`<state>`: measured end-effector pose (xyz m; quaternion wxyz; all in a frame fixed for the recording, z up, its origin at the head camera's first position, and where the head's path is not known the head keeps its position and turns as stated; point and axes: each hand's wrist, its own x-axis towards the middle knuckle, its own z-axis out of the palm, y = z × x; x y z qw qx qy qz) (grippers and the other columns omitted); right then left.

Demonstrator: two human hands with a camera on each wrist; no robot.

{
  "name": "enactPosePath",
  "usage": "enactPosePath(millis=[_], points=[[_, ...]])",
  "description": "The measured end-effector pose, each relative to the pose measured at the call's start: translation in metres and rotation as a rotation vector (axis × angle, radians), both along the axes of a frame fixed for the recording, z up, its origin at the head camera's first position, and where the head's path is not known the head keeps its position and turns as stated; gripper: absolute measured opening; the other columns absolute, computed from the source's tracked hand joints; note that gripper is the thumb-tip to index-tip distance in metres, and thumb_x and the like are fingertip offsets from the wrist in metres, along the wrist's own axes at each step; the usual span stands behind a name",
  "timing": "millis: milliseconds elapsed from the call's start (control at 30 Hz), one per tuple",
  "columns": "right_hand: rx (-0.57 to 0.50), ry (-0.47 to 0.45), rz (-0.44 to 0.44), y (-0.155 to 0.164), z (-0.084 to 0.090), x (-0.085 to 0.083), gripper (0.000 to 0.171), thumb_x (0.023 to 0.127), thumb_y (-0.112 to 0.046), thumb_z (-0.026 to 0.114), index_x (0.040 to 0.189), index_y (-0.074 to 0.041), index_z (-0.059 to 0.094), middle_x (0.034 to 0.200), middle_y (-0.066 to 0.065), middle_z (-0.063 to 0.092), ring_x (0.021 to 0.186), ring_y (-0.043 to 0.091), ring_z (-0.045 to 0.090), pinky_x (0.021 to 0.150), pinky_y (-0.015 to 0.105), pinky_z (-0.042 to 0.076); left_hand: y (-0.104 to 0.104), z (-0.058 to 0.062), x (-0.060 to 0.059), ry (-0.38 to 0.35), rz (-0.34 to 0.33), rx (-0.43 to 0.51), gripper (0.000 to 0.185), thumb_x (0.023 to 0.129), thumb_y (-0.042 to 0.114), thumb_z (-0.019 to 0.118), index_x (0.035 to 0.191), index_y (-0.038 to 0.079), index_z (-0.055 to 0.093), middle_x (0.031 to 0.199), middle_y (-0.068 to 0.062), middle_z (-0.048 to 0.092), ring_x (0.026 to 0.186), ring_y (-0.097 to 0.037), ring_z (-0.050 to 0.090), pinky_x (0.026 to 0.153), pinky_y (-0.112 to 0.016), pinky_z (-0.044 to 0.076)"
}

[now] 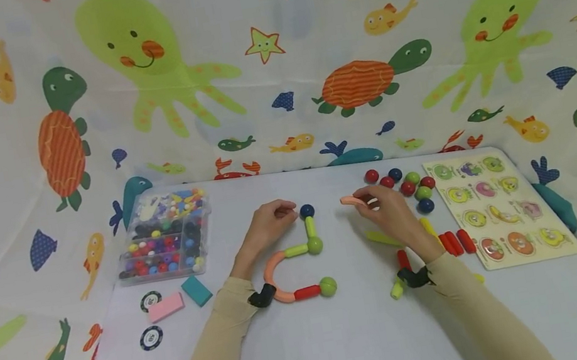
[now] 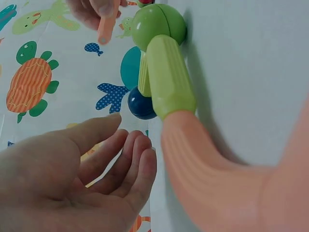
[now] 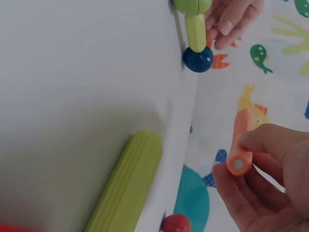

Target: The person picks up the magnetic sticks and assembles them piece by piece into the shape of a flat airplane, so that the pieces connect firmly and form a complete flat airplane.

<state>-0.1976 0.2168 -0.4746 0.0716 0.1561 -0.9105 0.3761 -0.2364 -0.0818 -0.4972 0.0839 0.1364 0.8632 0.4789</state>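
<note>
A chain of magnetic rods and balls lies mid-table: a dark blue ball (image 1: 306, 211), a green rod (image 1: 310, 226), a green ball (image 1: 315, 245), a curved peach rod (image 1: 272, 270), a red rod (image 1: 307, 293) and another green ball (image 1: 328, 286). My left hand (image 1: 271, 220) rests beside the blue ball (image 2: 141, 105), fingers (image 2: 126, 153) loosely curled, holding nothing. To the right my right hand (image 1: 378, 204) pinches a short orange rod (image 1: 350, 200) above the table; the same orange rod (image 3: 240, 143) shows between thumb and fingers in the right wrist view.
Several loose balls (image 1: 407, 184) lie at the back right beside a peg puzzle board (image 1: 499, 207). Red rods (image 1: 455, 241) and yellow-green rods (image 1: 382, 238) lie near my right wrist. A clear bead box (image 1: 166, 235), two blocks (image 1: 182, 297) and two chips (image 1: 152, 336) sit left.
</note>
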Motion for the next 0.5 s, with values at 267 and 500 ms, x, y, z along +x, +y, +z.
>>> enactPosePath(millis=[267, 500], points=[[0.024, -0.054, 0.021, -0.018, -0.01, -0.032, 0.027, 0.094, -0.012, 0.072, 0.121, -0.008, 0.071, 0.115, 0.007, 0.072, 0.101, 0.023, 0.068, 0.09, 0.042, 0.059, 0.004, 0.004, -0.005, -0.059, 0.012, -0.038, 0.032, 0.099, 0.024, 0.067, 0.126, 0.008, 0.068, 0.115, -0.006, 0.072, 0.106, -0.02, 0.067, 0.094, -0.037, 0.055], [0.048, -0.116, 0.044, -0.03, -0.016, -0.042, 0.028, 0.095, -0.012, 0.072, 0.123, -0.007, 0.07, 0.119, 0.009, 0.072, 0.105, 0.024, 0.067, 0.095, 0.044, 0.057, 0.011, 0.013, -0.013, -0.1, -0.026, -0.11, 0.034, 0.098, 0.026, 0.067, 0.127, 0.007, 0.068, 0.111, -0.007, 0.071, 0.104, -0.02, 0.066, 0.093, -0.036, 0.054]])
